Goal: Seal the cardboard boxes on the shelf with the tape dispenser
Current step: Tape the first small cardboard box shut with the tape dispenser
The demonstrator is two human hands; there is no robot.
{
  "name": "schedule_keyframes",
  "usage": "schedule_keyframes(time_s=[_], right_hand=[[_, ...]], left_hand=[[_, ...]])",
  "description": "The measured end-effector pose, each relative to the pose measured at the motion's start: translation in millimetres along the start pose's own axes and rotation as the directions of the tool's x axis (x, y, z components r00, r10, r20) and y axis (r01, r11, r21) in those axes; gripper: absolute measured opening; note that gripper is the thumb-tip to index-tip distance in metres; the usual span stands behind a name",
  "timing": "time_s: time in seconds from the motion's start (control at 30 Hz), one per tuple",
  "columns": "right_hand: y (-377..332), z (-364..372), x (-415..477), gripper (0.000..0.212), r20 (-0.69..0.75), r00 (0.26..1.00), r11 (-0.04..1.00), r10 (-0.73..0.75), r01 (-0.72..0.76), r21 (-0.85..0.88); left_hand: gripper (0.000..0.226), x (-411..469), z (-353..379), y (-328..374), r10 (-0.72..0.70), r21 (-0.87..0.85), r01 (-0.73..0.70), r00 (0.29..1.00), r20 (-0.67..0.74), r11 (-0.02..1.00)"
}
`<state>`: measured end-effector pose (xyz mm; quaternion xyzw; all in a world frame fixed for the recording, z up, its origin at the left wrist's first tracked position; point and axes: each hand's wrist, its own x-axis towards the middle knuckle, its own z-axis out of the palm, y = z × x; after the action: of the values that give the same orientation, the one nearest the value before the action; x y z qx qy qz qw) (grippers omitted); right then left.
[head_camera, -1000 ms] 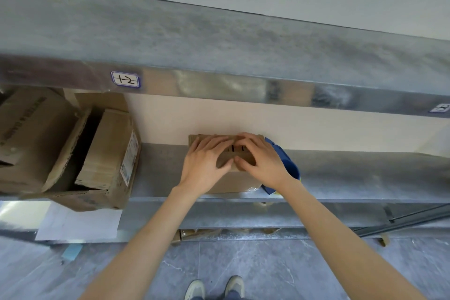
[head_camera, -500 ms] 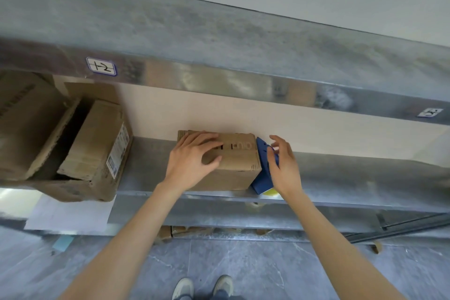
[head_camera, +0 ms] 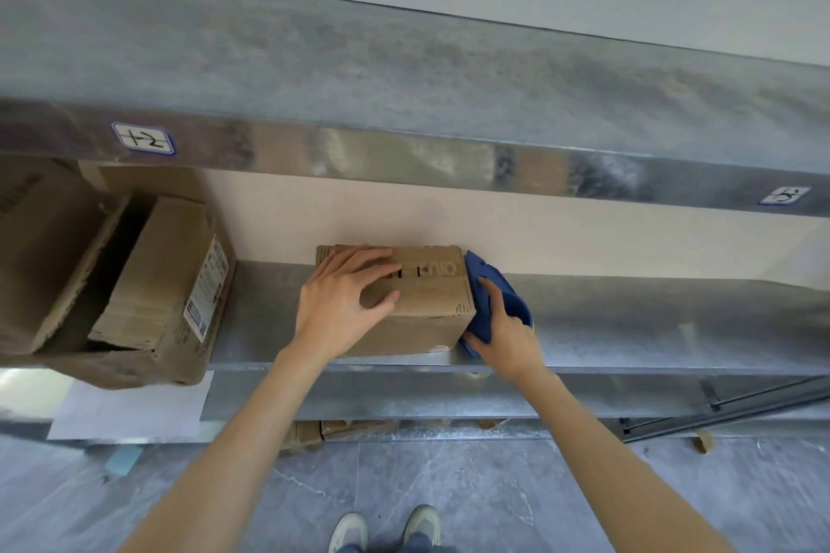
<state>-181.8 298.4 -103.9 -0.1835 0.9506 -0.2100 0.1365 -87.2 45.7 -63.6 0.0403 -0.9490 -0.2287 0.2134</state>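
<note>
Pressing cardboard box top with flat left hand, right hand gripping blue tape dispenser beside it

We record a handwritten sticker on the upper shelf rail, reading approximately "1-2". A second sticker further right is illegible. The small box bears inverted print with an ® mark. The shipping label on the left box is too small to read.

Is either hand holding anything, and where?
Right hand grips the blue tape dispenser at its near end; left hand only presses flat on the cardboard box.
</note>
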Motion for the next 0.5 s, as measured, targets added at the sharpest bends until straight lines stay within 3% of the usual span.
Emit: schedule_keyframes(time_s=[0.4, 0.5], right_hand=[[3, -42, 38, 0.112, 0.331, 0.943, 0.99, 0.023, -0.068, 0.126], [7, -40, 39, 0.117, 0.328, 0.944, 0.979, 0.024, -0.09, 0.186]], left_hand=[[0.04, 0, 0, 1, -0.008, -0.019, 0.008, 1.0, -0.016, 1.0], [0.041, 0, -1, 1, -0.012, -0.017, 0.012, 1.0, -0.004, 1.0]])
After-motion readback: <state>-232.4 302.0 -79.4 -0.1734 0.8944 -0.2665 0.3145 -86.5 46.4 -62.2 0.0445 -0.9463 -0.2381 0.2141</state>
